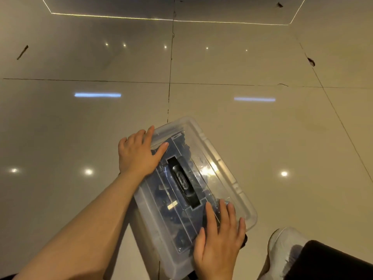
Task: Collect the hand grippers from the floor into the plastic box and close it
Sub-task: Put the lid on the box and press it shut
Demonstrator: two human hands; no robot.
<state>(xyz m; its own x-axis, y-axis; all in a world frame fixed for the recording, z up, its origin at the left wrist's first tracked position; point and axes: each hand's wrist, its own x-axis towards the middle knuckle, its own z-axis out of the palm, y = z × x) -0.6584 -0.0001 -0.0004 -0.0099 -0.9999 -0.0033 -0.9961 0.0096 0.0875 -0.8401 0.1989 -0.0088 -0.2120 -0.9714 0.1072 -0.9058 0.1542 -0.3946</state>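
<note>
We press the lid on the clear plastic box (pixel 214 158), dark hand grippers (pixel 161 190) inside, left hand (pixel 139 156) and right hand (pixel 220 241) fingers flat, gripping nothing.

Dim, warm light over a glossy floor (pixel 80 128), which mirrors ceiling spots and strip lights beyond the plastic box (pixel 226 178). Glare flares on the box's clear lid. Wide-angle bending curves tile joints at the edges; detail is soft.

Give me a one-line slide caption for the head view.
Both hands, left and right, press flat on the lid of the clear plastic box on the tiled floor.
</note>
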